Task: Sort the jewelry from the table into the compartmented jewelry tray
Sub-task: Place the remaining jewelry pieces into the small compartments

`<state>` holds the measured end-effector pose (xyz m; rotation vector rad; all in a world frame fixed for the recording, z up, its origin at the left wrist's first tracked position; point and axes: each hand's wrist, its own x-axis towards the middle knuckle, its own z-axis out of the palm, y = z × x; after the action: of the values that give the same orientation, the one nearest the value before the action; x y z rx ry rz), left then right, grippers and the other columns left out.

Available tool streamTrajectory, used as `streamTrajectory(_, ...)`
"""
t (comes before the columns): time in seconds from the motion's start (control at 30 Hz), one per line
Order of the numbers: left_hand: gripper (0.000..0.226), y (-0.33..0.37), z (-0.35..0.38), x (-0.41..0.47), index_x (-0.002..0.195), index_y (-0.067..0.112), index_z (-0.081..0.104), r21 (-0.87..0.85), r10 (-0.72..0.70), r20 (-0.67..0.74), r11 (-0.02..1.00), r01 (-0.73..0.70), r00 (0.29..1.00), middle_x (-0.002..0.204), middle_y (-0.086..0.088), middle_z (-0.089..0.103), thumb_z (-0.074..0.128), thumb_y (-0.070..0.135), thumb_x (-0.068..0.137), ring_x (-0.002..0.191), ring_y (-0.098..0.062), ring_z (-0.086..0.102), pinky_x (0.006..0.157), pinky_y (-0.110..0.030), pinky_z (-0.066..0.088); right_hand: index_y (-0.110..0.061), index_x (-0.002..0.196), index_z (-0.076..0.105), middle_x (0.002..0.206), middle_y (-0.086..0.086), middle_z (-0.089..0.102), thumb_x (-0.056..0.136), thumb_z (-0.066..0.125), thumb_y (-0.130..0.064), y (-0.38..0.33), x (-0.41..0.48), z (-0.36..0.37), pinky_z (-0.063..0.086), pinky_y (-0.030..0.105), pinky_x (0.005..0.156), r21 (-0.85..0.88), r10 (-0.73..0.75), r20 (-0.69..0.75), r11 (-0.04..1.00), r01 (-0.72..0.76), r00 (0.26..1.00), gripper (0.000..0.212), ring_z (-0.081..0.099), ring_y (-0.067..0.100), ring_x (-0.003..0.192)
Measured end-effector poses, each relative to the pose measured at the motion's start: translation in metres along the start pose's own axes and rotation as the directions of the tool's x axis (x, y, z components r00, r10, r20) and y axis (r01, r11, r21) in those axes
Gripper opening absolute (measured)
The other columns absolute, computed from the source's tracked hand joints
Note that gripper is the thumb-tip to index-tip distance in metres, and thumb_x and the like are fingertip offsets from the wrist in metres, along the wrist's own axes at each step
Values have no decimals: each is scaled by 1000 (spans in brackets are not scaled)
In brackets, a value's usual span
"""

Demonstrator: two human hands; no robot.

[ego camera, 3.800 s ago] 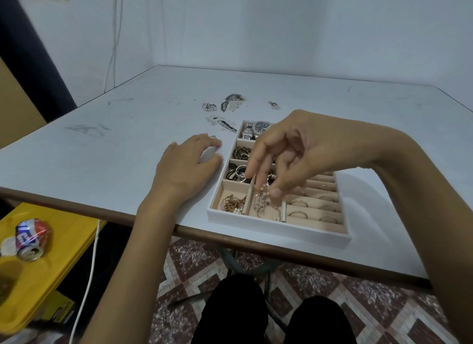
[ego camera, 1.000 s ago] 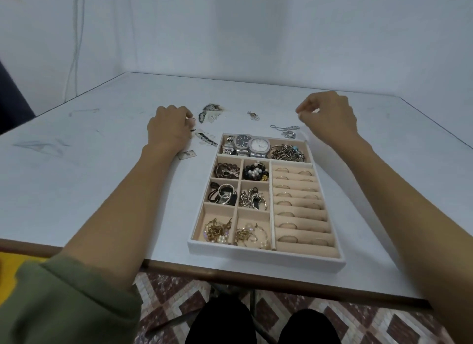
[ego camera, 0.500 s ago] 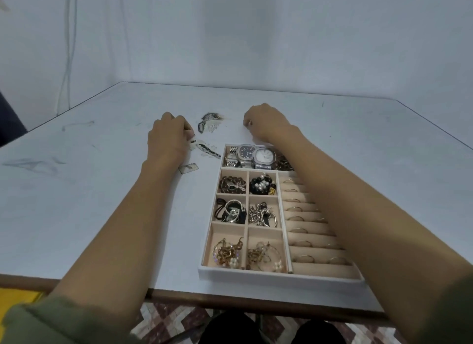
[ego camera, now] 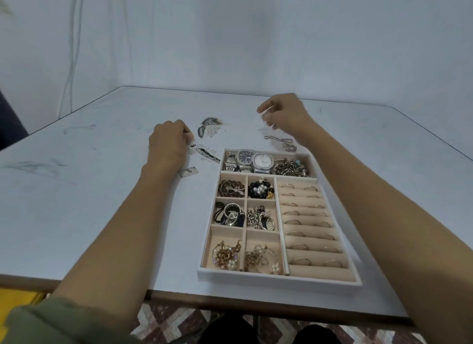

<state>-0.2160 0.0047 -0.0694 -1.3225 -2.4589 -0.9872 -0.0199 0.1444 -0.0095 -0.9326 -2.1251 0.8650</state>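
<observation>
Holding both hands apart past the jewelry tray (ego camera: 279,279): my right hand (ego camera: 285,115) hovers beyond its far edge, fingers curled, pinching one small pale piece (ego camera: 266,118) that's too blurred to name. My left hand (ego camera: 169,143) rests curled on the table (ego camera: 76,215) off the tray's far-left corner, and I can't tell if it grips anything. One silver chain (ego camera: 280,141) lies just beyond the tray. Inside the tray are two watches (ego camera: 263,161) at the far end and six small compartments, all filled.
</observation>
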Motion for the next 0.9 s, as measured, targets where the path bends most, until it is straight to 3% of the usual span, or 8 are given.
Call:
streamTrajectory(0.13, 18, 1, 0, 0, 90, 8, 66, -8, 0, -17, 1000, 0, 1000, 103, -13, 66, 50, -1, 87, 102, -34, 54, 80, -38, 43, -2, 105, 64, 78, 4, 58, 91, 48, 10, -14, -16, -38, 50, 19, 62, 409, 41, 72, 910, -67, 997, 25, 55, 12, 65)
streamTrajectory(0.27, 17, 2, -1, 0, 95, 5, 66, -36, -2, -22, 999, 1, 1000, 107, -14, 66, 51, 0, 88, 105, -33, 55, 81, -37, 41, -5, 101, 66, 81, 4, 60, 93, 49, 8, -26, -38, -59, 54, 23, 73, 616, 0, 151, 782, -94, 989, 23, 61, 13, 70)
streamTrajectory(0.53, 25, 3, -5, -2, 99, 5, 64, -57, -9, -23, 998, 8, 1000, 107, -12, 65, 47, -5, 84, 104, -30, 55, 78, -32, 39, -2, 98, 68, 73, 3, 68, 86, 54, 10, -39, -95, -47, 55, 20, 69, 593, -65, 351, 787, -168, 934, 22, 66, 12, 69)
streamTrajectory(0.7, 22, 4, -11, -4, 98, 12, 64, -138, -29, -57, 990, 21, 998, 106, -2, 66, 45, 4, 89, 102, -24, 57, 81, -35, 46, -1, 98, 70, 84, 11, 66, 83, 60, 7, -42, -110, -38, 57, 22, 72, 529, -79, 427, 830, -178, 901, 20, 69, 17, 74)
streamTrajectory(0.9, 16, 25, -31, -9, 98, 15, 64, -244, 42, -135, 967, -74, 990, 94, 8, 63, 49, 17, 97, 83, -12, 54, 71, -24, 40, 0, 94, 69, 85, 14, 63, 72, 67, 8, -49, -116, -45, 58, 28, 77, 550, -131, 453, 819, -161, 882, 23, 69, 28, 83)
